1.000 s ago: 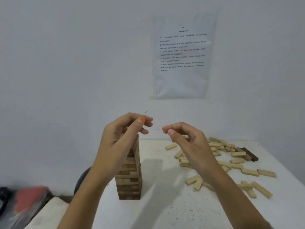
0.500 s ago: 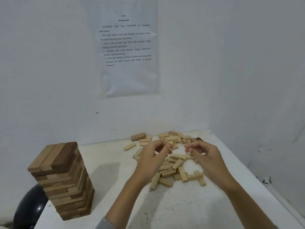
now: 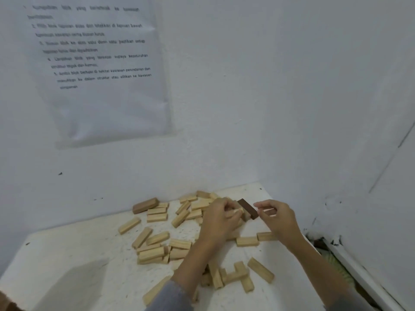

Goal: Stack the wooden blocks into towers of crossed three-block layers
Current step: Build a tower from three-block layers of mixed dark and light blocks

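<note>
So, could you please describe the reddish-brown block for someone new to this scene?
Find the paper notice on the wall, then look down to the white table. At the back-left corner of the block pile lies the reddish-brown block; its neighbours are all pale.

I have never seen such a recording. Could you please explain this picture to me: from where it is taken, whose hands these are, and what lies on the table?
There is no machine here: a person works with bare hands. A camera worn on the head looks forward and down, so you see that person's own arms. The left hand and the right hand reach over a white table in a room corner. Many pale wooden blocks lie scattered on it, and one brown block lies near the wall. The left hand's fingers curl round a pale block; the right hand seems to pinch a second block. A dark block sits between the hands; which hand holds it is unclear. A printed sheet hangs on the wall.
</note>
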Action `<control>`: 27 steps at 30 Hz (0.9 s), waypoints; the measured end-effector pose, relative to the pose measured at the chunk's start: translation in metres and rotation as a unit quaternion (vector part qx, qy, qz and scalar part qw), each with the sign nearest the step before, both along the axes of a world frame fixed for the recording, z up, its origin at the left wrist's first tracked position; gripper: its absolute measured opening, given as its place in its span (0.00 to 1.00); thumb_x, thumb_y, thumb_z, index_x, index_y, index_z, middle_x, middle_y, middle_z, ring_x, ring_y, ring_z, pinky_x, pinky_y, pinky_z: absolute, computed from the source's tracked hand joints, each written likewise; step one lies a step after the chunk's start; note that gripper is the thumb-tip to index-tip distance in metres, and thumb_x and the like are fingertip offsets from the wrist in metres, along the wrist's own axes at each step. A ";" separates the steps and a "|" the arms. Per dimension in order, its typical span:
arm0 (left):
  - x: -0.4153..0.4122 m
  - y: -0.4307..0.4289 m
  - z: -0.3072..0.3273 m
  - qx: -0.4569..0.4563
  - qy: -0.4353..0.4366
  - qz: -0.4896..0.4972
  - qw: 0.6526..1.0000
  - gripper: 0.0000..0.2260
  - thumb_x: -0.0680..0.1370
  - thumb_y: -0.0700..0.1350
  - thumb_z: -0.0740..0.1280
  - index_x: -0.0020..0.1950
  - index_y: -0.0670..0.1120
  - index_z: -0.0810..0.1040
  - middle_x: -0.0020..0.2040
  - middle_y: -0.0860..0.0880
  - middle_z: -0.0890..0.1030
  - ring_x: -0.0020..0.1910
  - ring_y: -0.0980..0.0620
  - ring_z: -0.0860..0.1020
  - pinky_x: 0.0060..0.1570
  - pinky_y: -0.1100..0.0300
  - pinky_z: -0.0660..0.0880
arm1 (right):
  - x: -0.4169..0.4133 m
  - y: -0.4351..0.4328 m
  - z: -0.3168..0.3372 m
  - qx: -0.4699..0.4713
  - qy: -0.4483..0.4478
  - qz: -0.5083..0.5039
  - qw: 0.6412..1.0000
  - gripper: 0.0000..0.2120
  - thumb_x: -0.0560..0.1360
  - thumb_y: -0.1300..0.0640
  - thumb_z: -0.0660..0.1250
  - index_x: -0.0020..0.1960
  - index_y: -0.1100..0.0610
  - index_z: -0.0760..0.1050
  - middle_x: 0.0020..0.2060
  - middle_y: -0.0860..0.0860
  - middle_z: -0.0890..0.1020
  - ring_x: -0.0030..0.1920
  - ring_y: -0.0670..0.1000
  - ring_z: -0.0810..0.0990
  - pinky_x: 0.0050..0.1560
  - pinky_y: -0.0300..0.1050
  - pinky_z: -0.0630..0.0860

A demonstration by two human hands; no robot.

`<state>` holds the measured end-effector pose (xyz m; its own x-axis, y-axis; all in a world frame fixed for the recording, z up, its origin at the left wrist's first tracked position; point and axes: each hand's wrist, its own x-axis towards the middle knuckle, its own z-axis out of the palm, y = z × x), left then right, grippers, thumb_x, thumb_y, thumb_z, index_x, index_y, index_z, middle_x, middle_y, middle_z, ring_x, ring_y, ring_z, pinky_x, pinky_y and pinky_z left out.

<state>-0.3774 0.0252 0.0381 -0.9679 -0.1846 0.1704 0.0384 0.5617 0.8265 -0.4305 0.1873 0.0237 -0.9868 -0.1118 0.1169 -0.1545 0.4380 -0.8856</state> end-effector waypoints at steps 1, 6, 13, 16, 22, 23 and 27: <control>-0.010 0.001 -0.002 -0.054 -0.013 -0.014 0.998 0.15 0.74 0.50 0.72 0.57 0.47 0.77 0.53 0.52 0.77 0.53 0.54 0.74 0.54 0.62 0.71 | -0.009 -0.002 -0.002 0.019 -0.011 0.018 1.000 0.11 0.75 0.66 0.68 0.54 0.55 0.81 0.49 0.47 0.82 0.42 0.46 0.79 0.38 0.26 0.72; -0.037 0.001 -0.015 -0.227 -0.089 -0.071 0.967 0.43 0.71 0.62 0.71 0.77 0.45 0.56 0.72 0.50 0.66 0.72 0.50 0.61 0.71 0.56 0.57 | -0.042 -0.004 -0.006 0.135 -0.052 0.154 0.977 0.25 0.75 0.63 0.69 0.69 0.50 0.70 0.61 0.44 0.73 0.52 0.46 0.74 0.46 0.29 0.70; -0.049 -0.004 -0.032 -0.326 -0.052 -0.058 0.942 0.32 0.73 0.63 0.67 0.73 0.50 0.65 0.67 0.54 0.72 0.69 0.51 0.61 0.66 0.53 0.55 | -0.052 -0.002 -0.013 0.162 -0.057 0.205 0.964 0.29 0.70 0.69 0.71 0.67 0.50 0.71 0.57 0.48 0.76 0.47 0.45 0.76 0.45 0.32 0.75; -0.050 -0.003 -0.033 -0.307 -0.037 -0.055 0.949 0.29 0.73 0.62 0.68 0.70 0.51 0.68 0.63 0.55 0.73 0.67 0.53 0.63 0.64 0.53 0.55 | -0.047 -0.005 -0.017 0.152 -0.040 0.175 0.972 0.27 0.70 0.71 0.69 0.67 0.56 0.72 0.53 0.51 0.76 0.44 0.45 0.76 0.43 0.29 0.74; -0.038 -0.004 -0.036 -0.199 0.050 -0.023 0.978 0.36 0.66 0.64 0.67 0.69 0.48 0.71 0.57 0.53 0.72 0.59 0.54 0.69 0.60 0.59 0.59 | -0.033 -0.011 -0.014 0.077 -0.043 0.093 0.992 0.25 0.68 0.69 0.71 0.64 0.56 0.74 0.44 0.49 0.77 0.41 0.46 0.77 0.45 0.32 0.74; -0.035 -0.005 -0.035 -0.180 0.062 -0.016 0.982 0.35 0.64 0.66 0.63 0.66 0.48 0.74 0.55 0.52 0.71 0.57 0.54 0.70 0.56 0.62 0.59 | -0.030 -0.012 -0.013 0.059 -0.045 0.080 0.994 0.25 0.68 0.69 0.72 0.63 0.55 0.75 0.44 0.49 0.77 0.41 0.46 0.77 0.45 0.33 0.75; -0.023 -0.014 -0.026 -0.073 0.051 -0.005 0.996 0.24 0.65 0.66 0.63 0.55 0.54 0.75 0.54 0.54 0.69 0.54 0.56 0.69 0.53 0.71 0.61 | -0.017 -0.021 -0.004 0.025 -0.067 0.094 0.993 0.18 0.70 0.64 0.73 0.57 0.52 0.77 0.48 0.54 0.74 0.44 0.47 0.75 0.40 0.30 0.73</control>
